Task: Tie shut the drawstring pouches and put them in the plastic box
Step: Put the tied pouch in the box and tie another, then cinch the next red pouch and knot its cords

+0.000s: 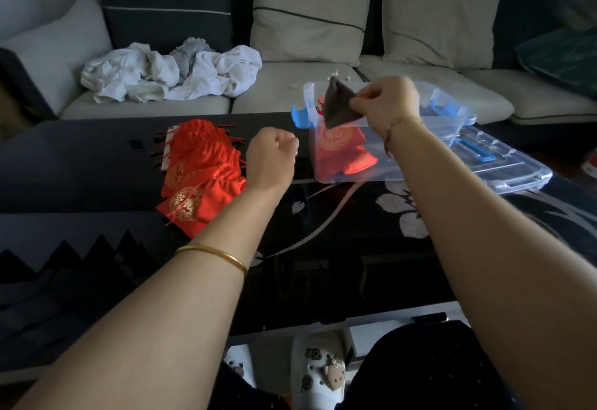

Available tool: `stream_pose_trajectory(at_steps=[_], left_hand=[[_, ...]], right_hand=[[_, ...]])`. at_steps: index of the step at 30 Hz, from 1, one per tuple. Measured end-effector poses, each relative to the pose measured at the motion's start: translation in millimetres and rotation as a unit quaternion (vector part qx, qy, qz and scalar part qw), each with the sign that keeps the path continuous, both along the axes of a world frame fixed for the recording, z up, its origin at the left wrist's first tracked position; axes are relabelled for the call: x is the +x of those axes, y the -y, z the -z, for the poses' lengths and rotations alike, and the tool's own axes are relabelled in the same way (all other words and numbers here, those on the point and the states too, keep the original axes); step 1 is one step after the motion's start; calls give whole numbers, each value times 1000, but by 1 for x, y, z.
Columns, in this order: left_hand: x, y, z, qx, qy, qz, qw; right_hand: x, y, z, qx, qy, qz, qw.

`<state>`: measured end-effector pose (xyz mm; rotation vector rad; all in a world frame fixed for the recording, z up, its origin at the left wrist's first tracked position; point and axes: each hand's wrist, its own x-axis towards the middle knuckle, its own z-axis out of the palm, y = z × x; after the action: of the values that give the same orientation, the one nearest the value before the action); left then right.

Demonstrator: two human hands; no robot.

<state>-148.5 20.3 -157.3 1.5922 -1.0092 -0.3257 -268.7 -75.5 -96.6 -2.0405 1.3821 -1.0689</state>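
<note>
Right hand (384,102) pinching a dark pouch (339,105) above the clear plastic box (309,96), which contains boxed red pouches (342,154); left hand (271,154) fisted over the table (97,167), beside a pile of red pouches (197,177).

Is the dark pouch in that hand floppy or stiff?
Probably floppy: the dark pouch droops from the right hand's pinch. Likely light too, since fingertips alone hold it up. It should not roll; the red pouches in the box lie slumped.
</note>
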Motion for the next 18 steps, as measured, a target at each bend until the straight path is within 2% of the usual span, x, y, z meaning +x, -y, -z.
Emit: stream_pose_trajectory(at_steps=[5, 11, 14, 18], left_hand=[[0, 7, 11, 51, 36, -5, 998], [15, 12, 30, 132, 86, -85, 984], [24, 7, 34, 212, 155, -144, 954], [40, -12, 36, 303, 218, -226, 900]], right_hand=[[32, 44, -14, 0, -72, 105, 992], [47, 43, 5, 48, -229, 99, 967], [44, 42, 3, 15, -254, 116, 960], [37, 26, 0, -42, -212, 117, 969]])
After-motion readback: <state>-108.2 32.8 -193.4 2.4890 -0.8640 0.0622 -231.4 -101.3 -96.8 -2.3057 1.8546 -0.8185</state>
